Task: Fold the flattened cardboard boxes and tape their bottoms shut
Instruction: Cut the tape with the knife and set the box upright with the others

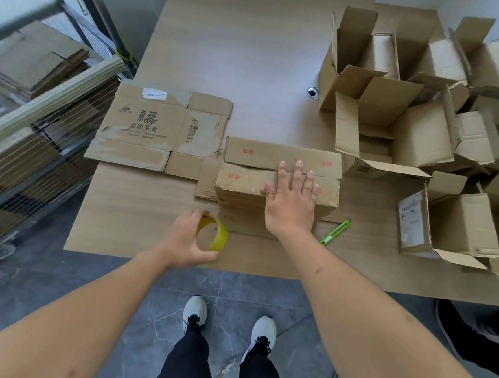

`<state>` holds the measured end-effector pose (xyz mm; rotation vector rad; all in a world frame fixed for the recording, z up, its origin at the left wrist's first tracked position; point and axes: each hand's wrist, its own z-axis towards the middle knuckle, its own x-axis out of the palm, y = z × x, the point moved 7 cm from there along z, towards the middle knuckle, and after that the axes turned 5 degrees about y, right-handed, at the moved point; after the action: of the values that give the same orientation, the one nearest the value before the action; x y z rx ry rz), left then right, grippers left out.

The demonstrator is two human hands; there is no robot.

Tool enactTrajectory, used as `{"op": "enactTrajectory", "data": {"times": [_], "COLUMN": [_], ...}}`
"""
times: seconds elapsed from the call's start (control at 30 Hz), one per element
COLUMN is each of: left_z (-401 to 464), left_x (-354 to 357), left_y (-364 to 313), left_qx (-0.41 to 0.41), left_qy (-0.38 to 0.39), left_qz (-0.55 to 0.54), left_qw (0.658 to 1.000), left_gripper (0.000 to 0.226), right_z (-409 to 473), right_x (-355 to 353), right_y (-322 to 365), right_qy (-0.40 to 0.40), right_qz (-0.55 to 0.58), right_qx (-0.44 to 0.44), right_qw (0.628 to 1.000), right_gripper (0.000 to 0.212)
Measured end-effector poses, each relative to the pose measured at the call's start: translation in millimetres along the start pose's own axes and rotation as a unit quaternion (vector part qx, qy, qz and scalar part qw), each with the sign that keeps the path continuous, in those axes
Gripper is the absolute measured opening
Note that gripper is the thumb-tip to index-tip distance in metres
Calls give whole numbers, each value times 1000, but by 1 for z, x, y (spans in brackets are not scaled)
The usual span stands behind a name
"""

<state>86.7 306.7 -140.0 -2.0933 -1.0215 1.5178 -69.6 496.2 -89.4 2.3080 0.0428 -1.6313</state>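
Note:
A folded cardboard box (242, 185) with red print lies bottom-up near the table's front edge, its two long flaps meeting along a seam. My right hand (291, 200) presses flat on those flaps, fingers straight and spread. Just left of the box, my left hand (188, 239) grips a yellow tape roll (217, 232) above the table. A flattened box (145, 125) with dark printed characters lies on the table to the left, partly tucked under the folded one.
A green utility knife (335, 232) lies right of the box. Several open folded boxes (414, 121) crowd the table's right side. A wire rack (29, 139) holding flattened cardboard stands left of the wooden table (239, 52). A round cable hole (313, 92) sits mid-table.

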Motion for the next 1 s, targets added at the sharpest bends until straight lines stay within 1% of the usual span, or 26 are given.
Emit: {"op": "enactTrajectory", "data": {"times": [0.07,0.13,0.23,0.27,0.33,0.4,0.53,0.6,0.67,0.73,0.77,0.8,0.9,1.0], "left_z": [-7,-10,-7,-5,0,7,23,36,50,62,68,72,79,79], "left_x": [-25,-48,-76,-83,-94,-101,-103,-98,-91,-81,-75,-70,-60,-53], "left_y": [-2,-6,-17,-23,-36,-52,-88,-100,-110,-120,-126,-132,-149,-160], "left_qx": [-2,-4,-10,-5,14,43,117,142,147,152,159,166,167,158], "left_qy": [-69,-104,-113,-117,-126,-130,-120,-101,-67,-39,-29,-19,-5,9], "left_qz": [-68,-109,-110,-105,-102,-109,-99,-90,-61,-7,13,24,47,95], "left_qw": [995,989,987,988,987,985,981,981,985,988,987,986,985,983], "left_gripper": [99,97,115,117,116,109,91,85,82,82,83,83,77,68], "right_z": [-2,-6,-13,-15,-20,-22,-20,-19,-20,-23,-25,-25,-25,-24], "right_x": [-2,-3,-4,-4,-4,-5,-7,-8,-12,-21,-25,-27,-28,-31], "right_y": [-1,-3,-7,-8,-10,-8,-4,-6,-10,-11,-11,-11,-16,-22], "right_qy": [14,24,26,26,29,32,48,58,67,81,85,87,73,51], "right_qz": [-2,-5,-9,-10,-13,-11,17,53,118,195,223,243,295,306], "right_qx": [-3,-7,-13,-15,-19,-20,-14,-16,-26,-36,-40,-46,-40,0], "right_qw": [1000,1000,1000,1000,999,999,999,997,990,977,970,965,952,951], "right_gripper": [60,60,60,60,61,61,62,64,70,79,79,74,52,38]}}
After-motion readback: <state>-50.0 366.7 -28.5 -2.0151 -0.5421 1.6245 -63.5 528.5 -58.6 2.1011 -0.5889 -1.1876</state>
